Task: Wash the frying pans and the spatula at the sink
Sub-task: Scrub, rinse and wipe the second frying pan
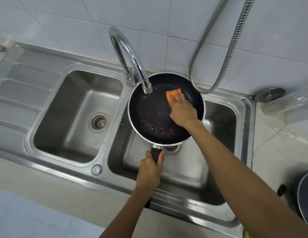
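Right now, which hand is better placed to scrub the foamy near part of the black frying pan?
Right. The right hand holds the orange sponge inside the black frying pan; the left hand grips the black handle, steadying it over the steel sink.

Frying pan (155, 117) over right basin (218, 121), under tap (125, 48), sponge (172, 94) inside it, perhaps a second pan (306, 200) on desk (278, 143) at right
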